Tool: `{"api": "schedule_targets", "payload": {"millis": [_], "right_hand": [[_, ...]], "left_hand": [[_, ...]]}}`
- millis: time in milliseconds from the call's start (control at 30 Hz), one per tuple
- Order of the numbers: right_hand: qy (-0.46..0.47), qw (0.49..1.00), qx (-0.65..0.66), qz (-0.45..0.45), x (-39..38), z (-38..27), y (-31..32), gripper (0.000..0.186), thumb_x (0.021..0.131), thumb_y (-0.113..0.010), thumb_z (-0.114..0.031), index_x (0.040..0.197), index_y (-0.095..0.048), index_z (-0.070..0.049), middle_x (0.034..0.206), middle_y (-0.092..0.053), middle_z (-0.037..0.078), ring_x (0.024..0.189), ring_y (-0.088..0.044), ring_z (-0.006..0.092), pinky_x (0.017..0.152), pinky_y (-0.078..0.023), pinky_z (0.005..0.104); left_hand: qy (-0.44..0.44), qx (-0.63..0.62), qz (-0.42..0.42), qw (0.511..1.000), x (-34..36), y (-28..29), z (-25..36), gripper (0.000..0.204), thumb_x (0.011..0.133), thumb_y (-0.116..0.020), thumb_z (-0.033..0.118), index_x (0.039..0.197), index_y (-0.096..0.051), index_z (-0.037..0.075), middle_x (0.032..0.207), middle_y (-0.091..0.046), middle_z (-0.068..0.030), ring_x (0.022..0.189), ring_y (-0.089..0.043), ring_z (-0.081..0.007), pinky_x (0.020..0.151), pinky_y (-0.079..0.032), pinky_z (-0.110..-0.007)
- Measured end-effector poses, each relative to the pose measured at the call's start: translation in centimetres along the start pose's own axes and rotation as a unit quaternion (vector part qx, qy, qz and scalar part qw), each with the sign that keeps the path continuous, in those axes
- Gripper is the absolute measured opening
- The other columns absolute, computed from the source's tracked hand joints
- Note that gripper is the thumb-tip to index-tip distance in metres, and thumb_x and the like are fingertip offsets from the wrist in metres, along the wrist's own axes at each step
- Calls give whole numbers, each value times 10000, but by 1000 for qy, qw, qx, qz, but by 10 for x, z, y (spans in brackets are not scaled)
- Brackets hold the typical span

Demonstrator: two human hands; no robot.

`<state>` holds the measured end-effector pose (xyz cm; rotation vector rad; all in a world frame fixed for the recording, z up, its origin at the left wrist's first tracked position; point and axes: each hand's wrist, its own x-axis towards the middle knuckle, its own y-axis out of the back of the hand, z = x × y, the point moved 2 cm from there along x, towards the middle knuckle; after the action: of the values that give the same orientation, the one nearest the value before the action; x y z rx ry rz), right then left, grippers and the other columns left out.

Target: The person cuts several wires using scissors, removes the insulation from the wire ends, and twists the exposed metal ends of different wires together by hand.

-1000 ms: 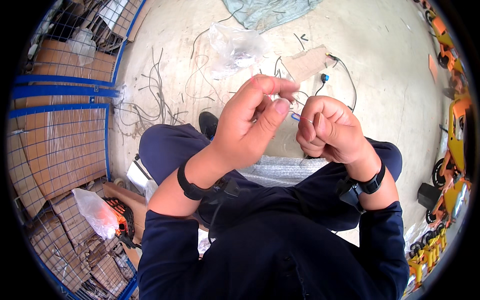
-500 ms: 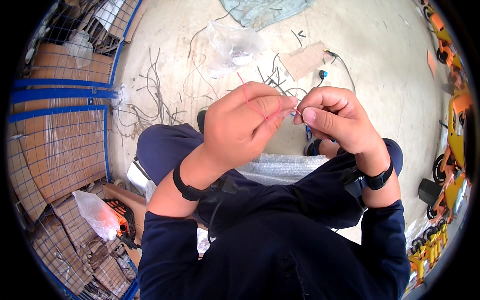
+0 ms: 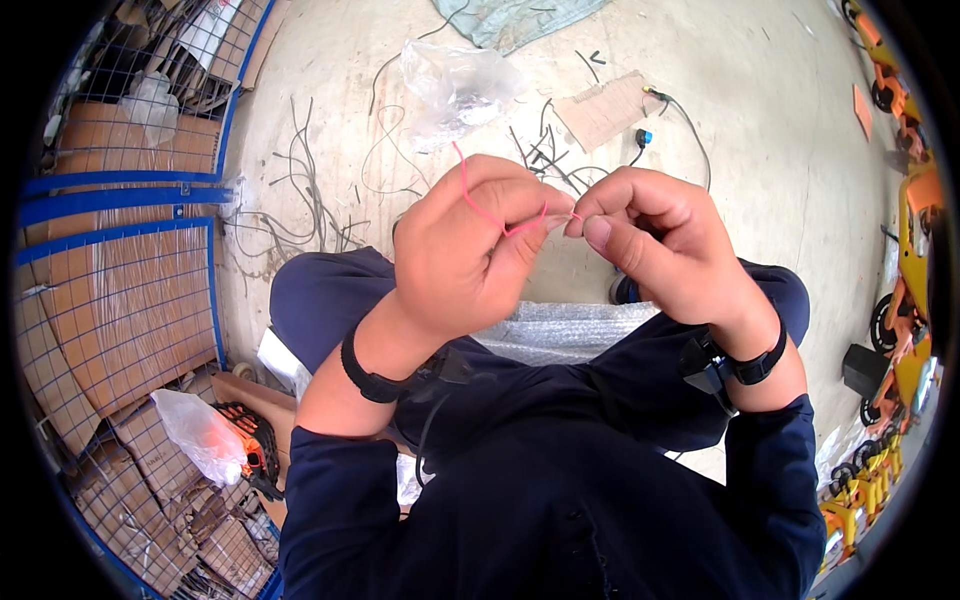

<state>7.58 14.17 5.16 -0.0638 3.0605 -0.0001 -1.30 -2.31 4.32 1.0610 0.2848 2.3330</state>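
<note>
A thin pinkish-red wire or string (image 3: pixel 468 190) runs across the back of my left hand (image 3: pixel 465 245) and loops in by the thumb. The fingertips of that hand are pinched on it. My right hand (image 3: pixel 660 240) is closed too, thumb against forefinger, on a short end of the same strand. The two sets of fingertips almost meet in front of my lap. Whether the strand is knotted or joined between them is hidden by the fingers.
Black cable offcuts (image 3: pixel 545 160), a clear plastic bag (image 3: pixel 455 90), a cardboard piece (image 3: pixel 605 108) and a cable with a blue connector (image 3: pixel 643 137) lie on the floor ahead. A blue mesh cage (image 3: pixel 120 190) with cardboard stands left. Orange and yellow wheeled items (image 3: pixel 905 270) line the right.
Both hands have shifted slightly left together, still pinching the strand. My view of the floor has moved a little. Nothing was let go.
</note>
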Motion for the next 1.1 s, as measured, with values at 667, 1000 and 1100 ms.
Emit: {"api": "schedule_targets", "payload": {"millis": [667, 1000, 1100], "right_hand": [[18, 1000, -12, 21, 3, 15, 3, 117, 929, -562, -105, 935, -641, -19, 677, -554, -43, 556, -438, 35, 499, -341, 209], [-54, 994, 89, 35, 5, 15, -3, 136, 944, -552, -115, 969, -634, -9, 722, -565, -42, 649, -479, 44, 578, -397, 210], [33, 998, -29, 50, 4, 20, -3, 128, 940, -559, -102, 979, -631, -4, 701, -583, -27, 635, -502, 62, 572, -422, 228]], "left_hand": [[291, -189, -41, 937, -2, 3, -11, 115, 878, -633, 39, 979, -589, 5, 886, -612, -29, 674, -510, -49, 616, -422, -204], [13, 0, -30, 999, 0, -5, -3, 119, 783, -661, -45, 898, -653, -14, 823, -658, -121, 655, -651, -206, 553, -519, -271], [1, 6, -31, 999, -2, -6, -6, 121, 777, -672, -37, 894, -656, -13, 811, -663, -114, 629, -644, -199, 531, -511, -268]]}}
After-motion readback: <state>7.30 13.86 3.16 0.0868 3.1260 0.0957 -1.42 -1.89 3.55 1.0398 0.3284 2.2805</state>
